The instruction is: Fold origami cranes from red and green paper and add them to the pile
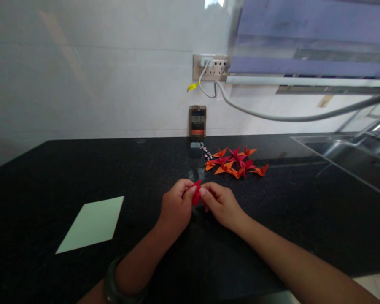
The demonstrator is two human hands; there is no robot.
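A small folded piece of red paper (196, 193) is pinched between both my hands, just above the black countertop (50, 177). My left hand (176, 206) grips its left side with closed fingers. My right hand (219, 203) pinches its right side. Behind my hands lies a pile of several finished orange and red paper cranes (235, 162). A dark band is on my left wrist.
A pale green square sheet of paper (93, 223) lies flat at the left. A phone (198, 122) leans against the white wall, below a wall socket (210, 67) with cables. A sink (351, 156) is set into the counter at the right.
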